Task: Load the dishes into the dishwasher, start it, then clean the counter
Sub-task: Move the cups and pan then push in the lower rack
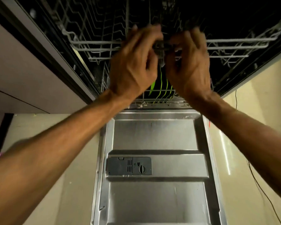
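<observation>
The dishwasher stands open with its steel door (154,135) folded down flat in front of me. The grey wire upper rack (96,44) sits inside the dark tub. My left hand (133,65) and my right hand (191,65) are raised side by side at the middle of the rack's front rail. Their fingers curl over a dark handle piece (161,45) there, though both hands are blurred. Below them, green plates (159,86) stand on edge in the lower rack (159,99).
A grey detergent dispenser (129,166) is set in the inner door. Beige floor (250,119) lies on both sides of the door, and a thin black cable (264,194) runs across it on the right. Pale cabinet panels (23,75) flank the left.
</observation>
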### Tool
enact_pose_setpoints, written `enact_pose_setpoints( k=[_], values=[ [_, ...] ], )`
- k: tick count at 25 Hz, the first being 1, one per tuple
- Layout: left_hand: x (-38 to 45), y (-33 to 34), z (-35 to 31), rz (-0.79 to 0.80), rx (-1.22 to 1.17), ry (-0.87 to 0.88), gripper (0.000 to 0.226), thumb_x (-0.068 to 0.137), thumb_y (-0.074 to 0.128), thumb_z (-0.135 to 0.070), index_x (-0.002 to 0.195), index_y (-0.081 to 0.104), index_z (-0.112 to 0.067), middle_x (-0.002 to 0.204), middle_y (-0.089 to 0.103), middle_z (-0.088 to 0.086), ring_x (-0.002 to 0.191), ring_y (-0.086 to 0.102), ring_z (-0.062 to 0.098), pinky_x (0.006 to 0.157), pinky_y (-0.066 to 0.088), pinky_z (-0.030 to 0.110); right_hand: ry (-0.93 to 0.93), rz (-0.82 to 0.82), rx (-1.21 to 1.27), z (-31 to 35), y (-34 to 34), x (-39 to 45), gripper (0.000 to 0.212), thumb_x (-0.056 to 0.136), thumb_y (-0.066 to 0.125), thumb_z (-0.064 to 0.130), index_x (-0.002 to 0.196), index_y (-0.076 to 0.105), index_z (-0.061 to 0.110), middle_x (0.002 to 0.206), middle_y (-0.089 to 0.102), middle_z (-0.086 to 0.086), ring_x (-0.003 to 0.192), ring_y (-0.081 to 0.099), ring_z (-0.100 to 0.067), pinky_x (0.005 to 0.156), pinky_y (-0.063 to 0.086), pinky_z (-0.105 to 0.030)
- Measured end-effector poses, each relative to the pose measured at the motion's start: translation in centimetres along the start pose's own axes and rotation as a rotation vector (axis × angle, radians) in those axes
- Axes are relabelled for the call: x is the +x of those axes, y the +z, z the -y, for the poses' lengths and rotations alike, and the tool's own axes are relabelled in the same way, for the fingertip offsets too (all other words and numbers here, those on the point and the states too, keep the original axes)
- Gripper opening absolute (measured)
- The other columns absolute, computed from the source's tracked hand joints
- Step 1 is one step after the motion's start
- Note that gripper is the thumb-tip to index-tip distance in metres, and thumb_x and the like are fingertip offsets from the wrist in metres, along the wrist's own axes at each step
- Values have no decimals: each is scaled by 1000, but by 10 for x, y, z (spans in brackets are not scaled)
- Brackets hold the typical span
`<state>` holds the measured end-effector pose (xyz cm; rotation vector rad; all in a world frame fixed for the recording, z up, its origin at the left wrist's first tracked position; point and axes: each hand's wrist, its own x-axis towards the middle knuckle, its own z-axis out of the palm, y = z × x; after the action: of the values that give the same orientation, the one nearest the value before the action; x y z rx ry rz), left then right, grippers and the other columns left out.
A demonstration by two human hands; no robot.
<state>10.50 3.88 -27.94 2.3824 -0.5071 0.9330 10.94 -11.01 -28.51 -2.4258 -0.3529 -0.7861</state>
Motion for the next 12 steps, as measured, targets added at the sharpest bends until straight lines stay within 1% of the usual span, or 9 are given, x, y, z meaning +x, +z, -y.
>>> enact_pose_setpoints(
  k=[1,2,3,4,5,6,7,10,12],
  values=[
    [17,-4,7,45,63,-27,31,94,49,-15,120,62,-4,128,62,9,117,59,21,109,26,12,5,33,-57,-1,-2,20,31,92,43,23,108,61,3,108,59,-14,98,54,-25,86,44,-28],
    [24,-3,14,139,127,-57,33,98,44,-24,118,62,-5,124,64,10,117,58,21,113,26,19,9,121,-138,-3,-1,34,36,96,37,28,109,62,5,108,62,-12,101,56,-26,96,42,-35],
    [26,-2,20,242,176,-98,37,101,38,-31,106,66,-8,107,69,9,106,63,22,112,31,27,7,231,-235,-4,2,40,44,100,29,34,106,65,8,104,66,-10,99,59,-26,104,37,-41],
    [24,-1,23,317,205,-170,44,102,33,-37,85,65,-13,80,67,5,86,64,24,102,39,31,6,319,-325,-7,7,40,52,103,22,37,102,67,12,99,69,-8,97,62,-26,109,31,-41],
    [24,0,22,366,206,-265,50,102,30,-42,67,55,-17,59,55,0,68,60,26,84,44,32,11,362,-383,-9,10,39,56,104,18,39,100,68,15,96,71,-7,94,63,-25,108,29,-39],
    [24,1,18,397,194,-357,53,102,28,-45,61,48,-18,52,44,-2,58,53,25,69,41,31,21,378,-404,-9,9,36,57,104,16,39,98,68,16,95,71,-6,94,64,-25,106,29,-38],
    [25,0,13,419,188,-419,55,102,27,-47,60,46,-18,51,42,-2,56,51,24,62,37,31,36,401,-403,-7,5,34,55,104,17,39,97,66,17,96,71,-6,96,63,-25,104,31,-38],
    [23,-17,-7,496,148,-442,53,102,30,-46,59,44,-19,52,40,-4,56,48,20,59,32,28,58,519,-349,6,-21,26,51,105,18,38,88,62,19,88,67,-7,94,63,-27,99,37,-40],
    [7,-34,-17,546,116,-463,53,102,32,-46,56,40,-19,52,40,-4,57,48,20,58,30,27,66,587,-298,16,-36,10,53,105,17,39,95,64,16,94,68,-8,94,63,-27,96,39,-40]
  ],
)
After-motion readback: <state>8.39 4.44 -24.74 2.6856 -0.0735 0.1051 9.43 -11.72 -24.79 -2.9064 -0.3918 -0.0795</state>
